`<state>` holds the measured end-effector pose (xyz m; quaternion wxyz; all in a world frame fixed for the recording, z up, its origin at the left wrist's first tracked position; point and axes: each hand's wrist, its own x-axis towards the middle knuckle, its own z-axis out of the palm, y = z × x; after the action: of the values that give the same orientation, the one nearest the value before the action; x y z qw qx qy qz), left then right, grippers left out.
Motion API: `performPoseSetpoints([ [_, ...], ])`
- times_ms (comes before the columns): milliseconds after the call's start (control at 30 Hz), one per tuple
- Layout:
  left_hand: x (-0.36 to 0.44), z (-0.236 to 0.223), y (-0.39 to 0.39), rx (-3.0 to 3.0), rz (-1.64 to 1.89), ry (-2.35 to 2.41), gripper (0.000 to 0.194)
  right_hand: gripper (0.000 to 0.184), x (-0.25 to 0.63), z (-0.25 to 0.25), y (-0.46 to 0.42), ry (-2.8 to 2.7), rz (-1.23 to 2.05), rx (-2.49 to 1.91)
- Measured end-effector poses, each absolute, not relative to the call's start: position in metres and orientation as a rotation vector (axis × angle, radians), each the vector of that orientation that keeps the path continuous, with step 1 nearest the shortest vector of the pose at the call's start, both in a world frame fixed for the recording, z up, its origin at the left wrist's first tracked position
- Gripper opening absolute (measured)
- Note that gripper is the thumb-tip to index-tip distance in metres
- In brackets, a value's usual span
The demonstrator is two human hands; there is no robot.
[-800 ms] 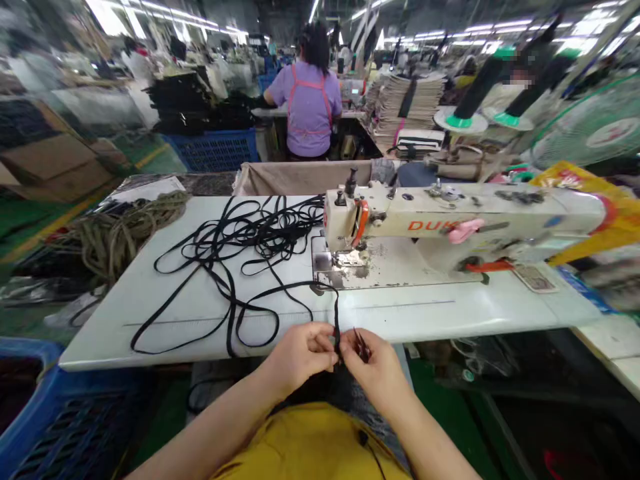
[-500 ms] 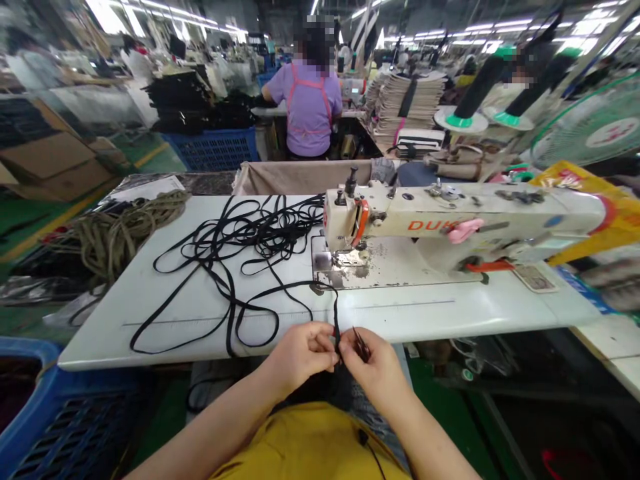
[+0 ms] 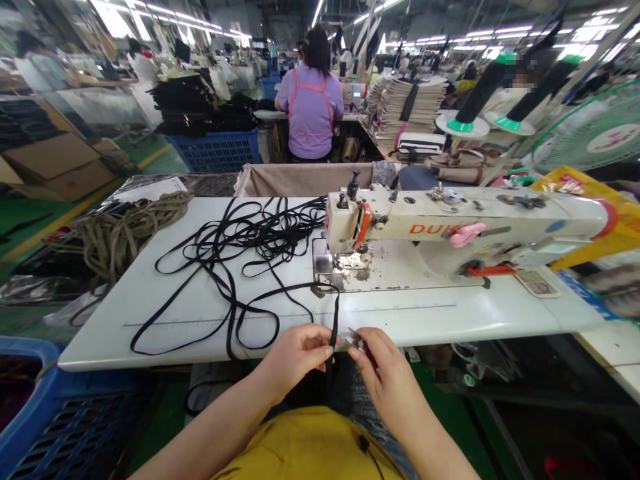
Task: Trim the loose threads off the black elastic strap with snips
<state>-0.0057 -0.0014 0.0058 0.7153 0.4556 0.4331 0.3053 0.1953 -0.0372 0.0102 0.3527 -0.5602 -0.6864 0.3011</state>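
Note:
At the table's front edge my left hand (image 3: 303, 352) pinches a narrow black strap (image 3: 335, 319) between thumb and fingers. The strap hangs over the edge there and runs back past the sewing machine's base to a loose tangle of black strap (image 3: 270, 230) on the tabletop. Just to the right, my right hand (image 3: 383, 360) is closed on small metal thread snips (image 3: 355, 340), whose blades point up and left toward the strap. A small gap lies between the blades and the strap. The strap's lower end is hard to make out against my dark clothing.
A white sewing machine (image 3: 465, 223) stands on the right of the white table (image 3: 400, 327). Olive straps (image 3: 125, 230) lie at the left edge, above a blue basket (image 3: 30, 350). A co-worker in purple (image 3: 310, 110) sits ahead, beyond a beige fabric-lined bin (image 3: 305, 181).
My right hand has let go of the strap and moved slightly right, turning the snips so their blades face the strap. My left hand keeps its pinch. The view has tilted slightly.

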Motion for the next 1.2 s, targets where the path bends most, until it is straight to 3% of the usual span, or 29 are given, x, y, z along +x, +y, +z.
performPoseSetpoints([
  [200, -0.003, -0.001, -0.003, 1.289, 0.593, 0.986, 0.017, 0.029, 0.187, 0.006, -0.029, -1.387, 1.198, -1.484],
  [467, -0.002, -0.001, -0.007, 1.443, 0.518, 1.018, 0.004, 0.024, 0.179, 0.0, -0.019, -1.302, 1.276, -1.504],
  [600, -0.002, -0.004, -0.007, 1.257, 0.533, 0.963, 0.014, 0.027, 0.18, -0.006, -0.02, -1.267, 1.286, -1.467],
  [833, 0.001, 0.005, -0.004, 0.974, 0.698, 0.969, 0.05, 0.042, 0.18, -0.005, -0.025, -1.188, 1.343, -1.44],
  [1033, 0.001, 0.005, 0.0, 1.034, 0.753, 0.966, 0.044, 0.047, 0.177, -0.022, -0.028, -1.174, 1.389, -1.401],
  [1200, 0.0, 0.006, 0.001, 1.08, 0.773, 1.008, 0.036, 0.031, 0.175, -0.016, -0.03, -1.211, 1.288, -1.412],
])
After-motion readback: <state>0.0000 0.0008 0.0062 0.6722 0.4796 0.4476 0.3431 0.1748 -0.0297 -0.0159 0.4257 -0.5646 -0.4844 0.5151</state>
